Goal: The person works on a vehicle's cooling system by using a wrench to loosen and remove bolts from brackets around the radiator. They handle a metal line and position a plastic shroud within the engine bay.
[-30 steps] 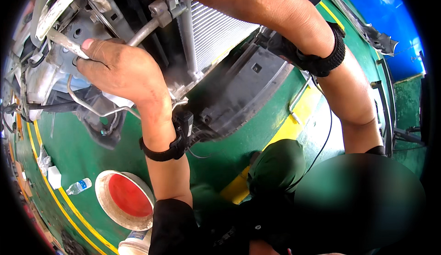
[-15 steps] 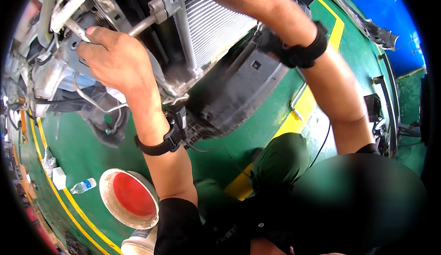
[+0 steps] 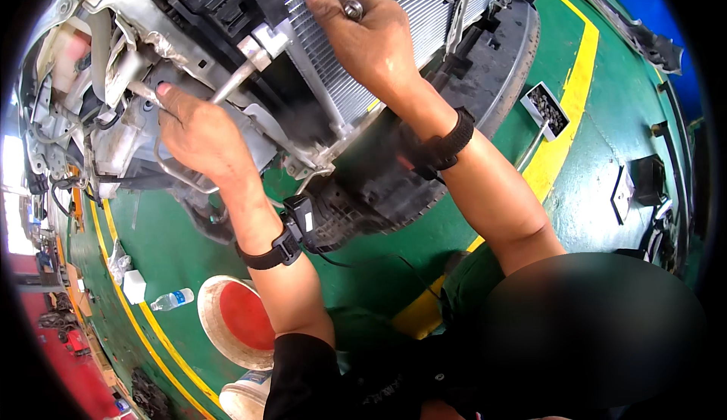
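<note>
My left hand (image 3: 201,136) is closed round a silver metal pipe (image 3: 236,81) at the front of a partly stripped vehicle. A block-shaped fitting (image 3: 265,46) sits at the pipe's upper end, beside a finned radiator (image 3: 344,68). Over the radiator's fins, my right hand (image 3: 375,41) makes a fist round a metal tool. Only the tool's round, socket-like shiny end (image 3: 353,9) shows between thumb and fingers; the remainder is hidden. Both wrists wear black straps.
A curved black plastic bumper part (image 3: 379,200) lies below the radiator. On the green floor are a tray of small dark parts (image 3: 547,109), a bucket with a red inside (image 3: 246,318), a plastic bottle (image 3: 173,299) and a white box (image 3: 134,287).
My right hand has come down and left from the top edge, bringing the tool's metal end into sight. The left hand keeps its hold on the pipe. The whole view has shifted slightly.
</note>
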A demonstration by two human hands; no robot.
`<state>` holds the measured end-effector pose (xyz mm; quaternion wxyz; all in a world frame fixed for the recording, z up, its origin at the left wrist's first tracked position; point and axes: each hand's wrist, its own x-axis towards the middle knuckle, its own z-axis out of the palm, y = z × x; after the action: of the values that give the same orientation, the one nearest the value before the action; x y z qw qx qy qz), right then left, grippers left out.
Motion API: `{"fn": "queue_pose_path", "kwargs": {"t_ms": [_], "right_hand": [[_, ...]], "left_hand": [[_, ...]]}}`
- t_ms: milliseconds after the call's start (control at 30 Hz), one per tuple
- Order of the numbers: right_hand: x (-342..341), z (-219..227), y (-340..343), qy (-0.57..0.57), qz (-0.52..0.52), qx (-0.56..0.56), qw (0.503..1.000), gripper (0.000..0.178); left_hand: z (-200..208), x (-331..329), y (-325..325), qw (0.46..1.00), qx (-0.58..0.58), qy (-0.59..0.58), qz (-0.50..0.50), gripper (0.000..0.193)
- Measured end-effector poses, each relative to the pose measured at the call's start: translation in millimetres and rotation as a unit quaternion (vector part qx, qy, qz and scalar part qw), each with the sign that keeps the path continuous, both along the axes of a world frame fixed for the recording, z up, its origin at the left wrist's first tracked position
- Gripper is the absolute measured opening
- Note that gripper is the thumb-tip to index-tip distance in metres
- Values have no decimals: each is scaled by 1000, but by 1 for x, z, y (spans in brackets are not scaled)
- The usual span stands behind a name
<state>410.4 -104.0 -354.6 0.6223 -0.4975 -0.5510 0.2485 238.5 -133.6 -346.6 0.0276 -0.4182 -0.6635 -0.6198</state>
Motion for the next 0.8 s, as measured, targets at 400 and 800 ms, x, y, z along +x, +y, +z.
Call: {"fn": "queue_pose_path", "kwargs": {"t_ms": [400, 800], "right_hand": [[1, 1, 4, -51, -32, 55, 997, 46], [0, -1, 3, -60, -33, 78, 995, 43]], "left_hand": [[-6, 13, 11, 997, 53, -25, 41, 58], [-32, -6, 25, 982, 72, 147, 97, 56]]}}
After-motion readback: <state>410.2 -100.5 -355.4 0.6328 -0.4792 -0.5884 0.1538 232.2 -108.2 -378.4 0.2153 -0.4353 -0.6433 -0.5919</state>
